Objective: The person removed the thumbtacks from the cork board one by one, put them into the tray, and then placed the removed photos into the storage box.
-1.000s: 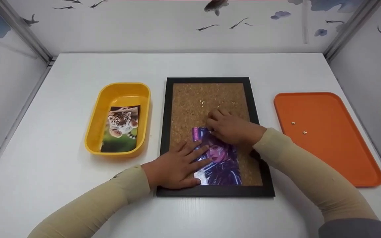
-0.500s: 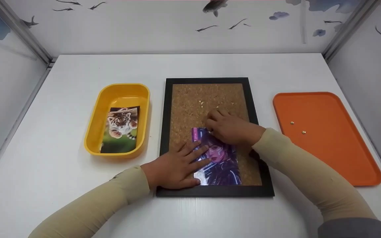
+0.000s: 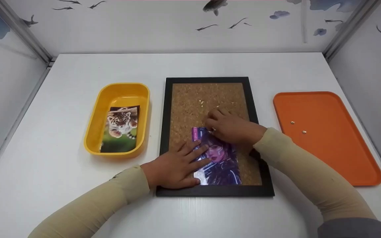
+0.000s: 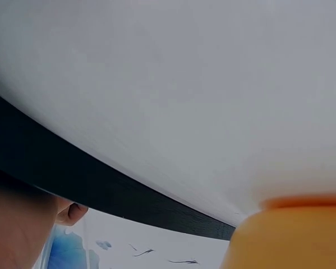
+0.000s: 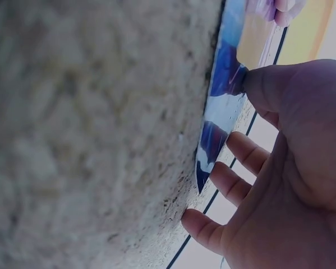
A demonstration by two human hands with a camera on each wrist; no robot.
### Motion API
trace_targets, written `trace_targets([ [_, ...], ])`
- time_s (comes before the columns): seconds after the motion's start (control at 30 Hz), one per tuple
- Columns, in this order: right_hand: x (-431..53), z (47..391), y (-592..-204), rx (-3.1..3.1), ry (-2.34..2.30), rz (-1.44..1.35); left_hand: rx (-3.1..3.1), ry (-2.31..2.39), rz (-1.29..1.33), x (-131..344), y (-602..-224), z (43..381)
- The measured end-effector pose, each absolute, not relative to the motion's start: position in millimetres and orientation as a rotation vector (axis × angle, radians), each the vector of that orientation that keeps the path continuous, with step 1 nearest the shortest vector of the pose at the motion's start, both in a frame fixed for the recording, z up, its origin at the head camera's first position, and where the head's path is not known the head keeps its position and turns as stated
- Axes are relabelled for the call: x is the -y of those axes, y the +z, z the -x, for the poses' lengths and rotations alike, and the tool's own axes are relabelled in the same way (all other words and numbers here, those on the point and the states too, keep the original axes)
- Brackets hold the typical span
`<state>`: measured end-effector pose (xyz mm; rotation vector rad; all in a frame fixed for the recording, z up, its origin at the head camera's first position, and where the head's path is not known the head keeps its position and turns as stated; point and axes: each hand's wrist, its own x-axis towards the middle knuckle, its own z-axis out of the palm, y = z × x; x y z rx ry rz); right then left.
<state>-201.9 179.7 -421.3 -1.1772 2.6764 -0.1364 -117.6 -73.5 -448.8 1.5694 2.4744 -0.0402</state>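
Note:
A glossy purple-and-pink portrait print (image 3: 222,172) lies on the lower part of a black-framed cork board (image 3: 187,112). My left hand (image 3: 179,165) lies flat across its left side, fingers spread. At the print's top edge is my right hand (image 3: 228,127), its fingers bent down to the cork. In the right wrist view, the right thumb (image 5: 263,84) touches the print and the other fingertips meet its edge and the cork. A small gleam shows by the thumb in the head view; I cannot tell whether the right hand pinches something there.
Left of the board stands a yellow bin (image 3: 91,132) with a tiger cub picture (image 3: 121,129) in it. An orange tray (image 3: 329,142) on the right carries two small gold tacks (image 3: 292,122). Several pale-gold bits (image 3: 201,103) show on the upper cork. White walls surround the table (image 3: 61,185).

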Motion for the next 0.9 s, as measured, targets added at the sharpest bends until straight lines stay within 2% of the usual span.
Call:
trace_targets([
  [0.33,-181.2,204.4,-417.7,-2.604,-0.335,1.001,-2.485,-0.045,-1.581,73.8,-448.0,116.3],
  [0.9,-177.8,205.4,-419.0,-2.618,-0.334,0.995,-2.485,-0.063,-1.572,72.6,-447.7,116.8],
])
